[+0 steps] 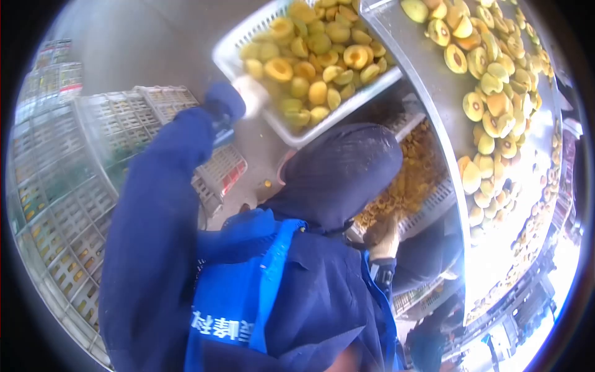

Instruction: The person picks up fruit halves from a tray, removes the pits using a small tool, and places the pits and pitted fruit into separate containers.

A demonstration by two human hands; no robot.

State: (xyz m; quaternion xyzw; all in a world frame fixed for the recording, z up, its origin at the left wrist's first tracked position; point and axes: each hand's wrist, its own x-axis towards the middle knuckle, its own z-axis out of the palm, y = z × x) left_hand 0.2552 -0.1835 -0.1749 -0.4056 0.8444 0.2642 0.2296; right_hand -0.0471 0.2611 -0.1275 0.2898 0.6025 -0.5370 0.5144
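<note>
My left hand [250, 97], in a white glove, is at the near left rim of a white plastic crate [280, 132], its fingers blurred against the rim. Halved yellow peaches [319, 62] fill that crate. Low beside my right knee, my right hand [381, 239] reaches toward a crate heaped with brownish-orange pieces [409, 180]. A dark band circles that wrist. The right fingers are in shadow, and I cannot tell whether they hold anything.
A metal table [427, 80] with a raised edge curves along the right, strewn with more peach halves [489, 111]. Stacked pale plastic crates [68, 186] stand at the left. My bent knee [347, 167] lies between the two filled crates. A small yellow piece [268, 183] lies on the floor.
</note>
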